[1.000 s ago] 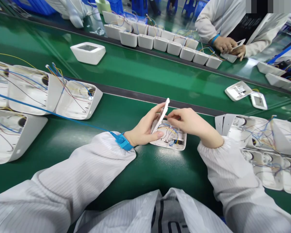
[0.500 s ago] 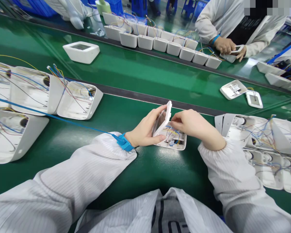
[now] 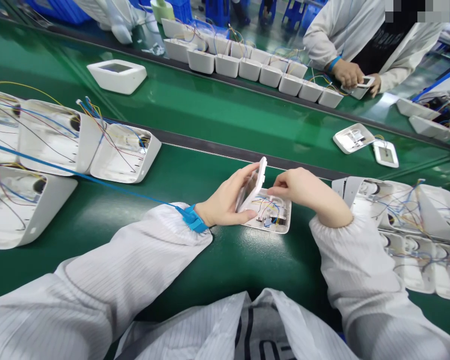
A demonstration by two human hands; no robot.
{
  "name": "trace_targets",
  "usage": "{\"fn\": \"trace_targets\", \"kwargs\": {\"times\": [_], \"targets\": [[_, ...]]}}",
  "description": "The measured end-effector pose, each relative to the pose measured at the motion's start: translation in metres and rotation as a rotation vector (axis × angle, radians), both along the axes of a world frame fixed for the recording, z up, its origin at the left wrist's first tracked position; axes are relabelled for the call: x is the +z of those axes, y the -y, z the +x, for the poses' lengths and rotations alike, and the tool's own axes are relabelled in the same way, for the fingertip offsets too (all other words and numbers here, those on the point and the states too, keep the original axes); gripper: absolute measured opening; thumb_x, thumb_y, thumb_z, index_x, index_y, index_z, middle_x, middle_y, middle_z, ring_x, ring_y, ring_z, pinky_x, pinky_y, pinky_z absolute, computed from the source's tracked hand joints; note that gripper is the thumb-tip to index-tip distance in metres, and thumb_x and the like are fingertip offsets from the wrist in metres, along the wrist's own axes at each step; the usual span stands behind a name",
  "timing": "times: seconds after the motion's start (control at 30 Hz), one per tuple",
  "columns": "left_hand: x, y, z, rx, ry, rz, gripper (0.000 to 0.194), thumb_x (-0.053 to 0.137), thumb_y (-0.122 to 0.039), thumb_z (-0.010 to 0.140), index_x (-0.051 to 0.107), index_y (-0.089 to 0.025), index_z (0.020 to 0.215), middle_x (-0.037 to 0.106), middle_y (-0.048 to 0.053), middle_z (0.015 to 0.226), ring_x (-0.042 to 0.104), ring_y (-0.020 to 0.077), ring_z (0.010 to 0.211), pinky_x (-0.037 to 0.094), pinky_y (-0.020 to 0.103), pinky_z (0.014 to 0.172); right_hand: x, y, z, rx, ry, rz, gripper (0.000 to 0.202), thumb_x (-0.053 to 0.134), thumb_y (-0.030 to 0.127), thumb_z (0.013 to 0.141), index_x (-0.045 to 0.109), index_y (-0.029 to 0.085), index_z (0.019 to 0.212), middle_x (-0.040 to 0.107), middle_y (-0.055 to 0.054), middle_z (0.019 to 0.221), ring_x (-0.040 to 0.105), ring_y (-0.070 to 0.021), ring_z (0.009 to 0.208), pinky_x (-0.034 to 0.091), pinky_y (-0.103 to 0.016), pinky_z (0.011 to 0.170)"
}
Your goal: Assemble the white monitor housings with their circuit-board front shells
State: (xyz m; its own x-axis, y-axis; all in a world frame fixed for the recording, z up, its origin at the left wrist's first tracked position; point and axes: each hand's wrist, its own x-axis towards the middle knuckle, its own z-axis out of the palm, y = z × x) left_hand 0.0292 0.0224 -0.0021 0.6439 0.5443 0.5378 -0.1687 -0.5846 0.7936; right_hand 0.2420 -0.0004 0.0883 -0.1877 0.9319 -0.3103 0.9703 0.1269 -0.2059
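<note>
My left hand (image 3: 230, 196) grips a white front cover with a window (image 3: 252, 185) and keeps it tilted up on edge. Below and to its right, an open white housing (image 3: 287, 225) lies on the green bench, with thin coloured wires (image 3: 272, 204) and small connectors inside. Over the housing's far edge is my right hand (image 3: 298, 190), its fingers pinched together. Whatever those fingertips hold, if anything, is too small or hidden to make out. A blue wrist strap (image 3: 195, 218) with a cord is round my left wrist.
Open white housings with wires (image 3: 125, 155) stand at the left, and more (image 3: 412, 270) at the right. On the green belt beyond sit a closed white unit (image 3: 129, 80) and an opened one (image 3: 350, 140). Across it, a co-worker's hands (image 3: 348, 74) hold a white unit beside rows of housings (image 3: 227, 65).
The white units on the belt have shifted left. My right hand has edged slightly right, still pinched, while my left hand keeps the cover tilted. The co-worker's unit has turned a little.
</note>
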Motion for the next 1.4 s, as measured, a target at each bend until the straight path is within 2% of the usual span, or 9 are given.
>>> {"fn": "trace_targets", "kwargs": {"times": [0.23, 0.37, 0.63, 0.73, 0.87, 1.03, 1.1, 1.23, 1.4], "targets": [[-0.001, 0.0, -0.001, -0.011, -0.005, -0.027, 0.096, 0.071, -0.052, 0.072, 0.023, -0.022, 0.15, 0.046, 0.018, 0.137, 0.053, 0.035, 0.119, 0.047, 0.051, 0.098, -0.002, 0.001, -0.002, 0.139, -0.068, -0.026, 0.016, 0.061, 0.028, 0.086, 0.075, 0.021, 0.083, 0.072, -0.002, 0.077, 0.06, -0.0153, 0.064, 0.038, -0.028, 0.06], [-0.003, 0.0, -0.001, -0.016, -0.014, -0.011, 0.098, 0.071, -0.054, 0.071, 0.023, -0.022, 0.151, 0.047, 0.018, 0.138, 0.052, 0.036, 0.121, 0.046, 0.052, 0.101, 0.001, 0.004, 0.001, 0.238, -0.107, -0.06, 0.022, 0.055, 0.017, 0.086, 0.075, 0.024, 0.089, 0.074, -0.001, 0.084, 0.063, -0.0157, 0.068, 0.039, -0.027, 0.061], [-0.002, 0.001, -0.001, 0.022, 0.13, -0.064, 0.09, 0.071, -0.048, 0.076, 0.024, -0.026, 0.149, 0.04, 0.016, 0.143, 0.051, 0.0339, 0.122, 0.045, 0.053, 0.103, -0.016, 0.0, -0.017, 0.175, 0.111, 0.207, 0.027, 0.048, 0.023, 0.092, 0.074, 0.023, 0.101, 0.075, -0.006, 0.089, 0.066, -0.0222, 0.078, 0.036, -0.03, 0.062], [0.0, 0.001, -0.001, 0.017, 0.15, -0.098, 0.087, 0.07, -0.047, 0.078, 0.025, -0.026, 0.149, 0.041, 0.015, 0.141, 0.048, 0.0336, 0.124, 0.045, 0.053, 0.104, -0.017, -0.003, -0.014, 0.139, 0.029, 0.19, 0.026, 0.05, 0.024, 0.092, 0.073, 0.024, 0.103, 0.075, -0.005, 0.093, 0.066, -0.0215, 0.082, 0.039, -0.03, 0.065], [0.001, 0.001, -0.002, 0.016, 0.133, -0.11, 0.086, 0.07, -0.047, 0.079, 0.026, -0.025, 0.149, 0.041, 0.016, 0.142, 0.049, 0.0325, 0.123, 0.043, 0.054, 0.107, -0.004, -0.001, -0.005, 0.146, -0.243, 0.211, 0.024, 0.052, 0.031, 0.094, 0.072, 0.021, 0.1, 0.072, -0.005, 0.096, 0.063, -0.0184, 0.086, 0.042, -0.028, 0.073], [0.002, 0.0, -0.002, 0.013, 0.133, -0.072, 0.086, 0.07, -0.047, 0.079, 0.025, -0.025, 0.149, 0.041, 0.015, 0.141, 0.047, 0.033, 0.124, 0.043, 0.053, 0.106, 0.011, 0.008, -0.006, 0.279, -0.472, 0.077, 0.045, 0.068, 0.049, 0.083, 0.066, 0.024, 0.12, 0.063, -0.005, 0.097, 0.057, -0.0157, 0.078, 0.044, -0.028, 0.072], [0.002, 0.0, -0.002, 0.022, 0.126, -0.067, 0.085, 0.069, -0.047, 0.08, 0.024, -0.025, 0.149, 0.041, 0.015, 0.14, 0.048, 0.0323, 0.123, 0.044, 0.053, 0.105, 0.01, 0.009, -0.006, 0.331, -0.483, 0.018, 0.045, 0.069, 0.046, 0.083, 0.066, 0.024, 0.122, 0.059, -0.005, 0.097, 0.056, -0.0153, 0.079, 0.045, -0.029, 0.072], [0.002, -0.001, -0.002, 0.026, 0.107, -0.061, 0.085, 0.068, -0.049, 0.08, 0.025, -0.025, 0.149, 0.042, 0.015, 0.139, 0.05, 0.0318, 0.121, 0.046, 0.051, 0.103, 0.005, 0.004, 0.0, 0.356, -0.585, -0.054, 0.023, 0.062, 0.038, 0.089, 0.073, 0.022, 0.101, 0.06, -0.006, 0.101, 0.058, -0.015, 0.083, 0.046, -0.028, 0.072], [0.001, -0.001, -0.001, 0.041, 0.102, -0.051, 0.084, 0.067, -0.05, 0.08, 0.025, -0.025, 0.149, 0.04, 0.016, 0.142, 0.05, 0.0323, 0.121, 0.046, 0.052, 0.103, -0.001, -0.001, 0.002, 0.363, -0.666, -0.001, 0.016, 0.062, 0.03, 0.089, 0.075, 0.022, 0.094, 0.068, -0.003, 0.092, 0.063, -0.0148, 0.081, 0.047, -0.027, 0.073]]}}
